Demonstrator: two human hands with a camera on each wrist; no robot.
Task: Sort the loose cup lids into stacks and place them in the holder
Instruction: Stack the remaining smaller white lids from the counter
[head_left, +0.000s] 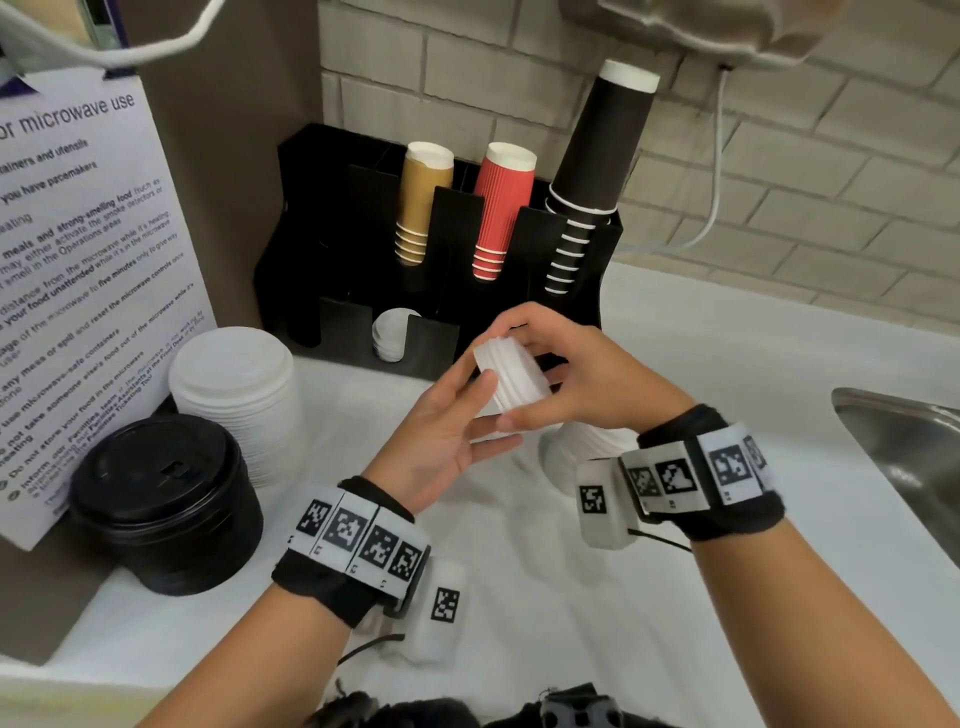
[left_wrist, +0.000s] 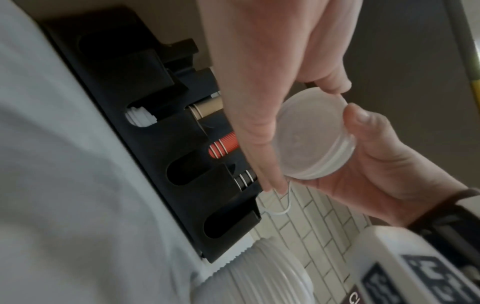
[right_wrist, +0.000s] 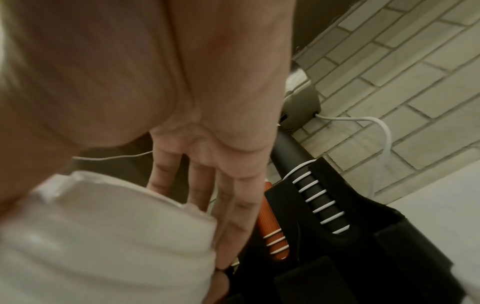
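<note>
My right hand (head_left: 571, 374) grips a short stack of small white lids (head_left: 511, 379) on its side, above the counter and in front of the black holder (head_left: 457, 218). My left hand (head_left: 467, 415) lies palm up beside it, fingers straight, thumb touching the stack's left end. In the left wrist view the small lids (left_wrist: 314, 142) sit between the right hand's thumb and fingers (left_wrist: 376, 164), with my left hand (left_wrist: 259, 102) alongside. The right wrist view shows my right hand (right_wrist: 221, 185) over the blurred white lids (right_wrist: 103, 236). One lower holder slot holds small white lids (head_left: 392, 332).
A tall stack of large white lids (head_left: 234, 384) and a stack of black lids (head_left: 166, 499) stand at the left by a microwave sign (head_left: 78, 286). Another white lid stack (head_left: 587, 441) stands under my right wrist. Brown, red and black cups fill the holder's upper slots. A steel sink (head_left: 904, 441) lies right.
</note>
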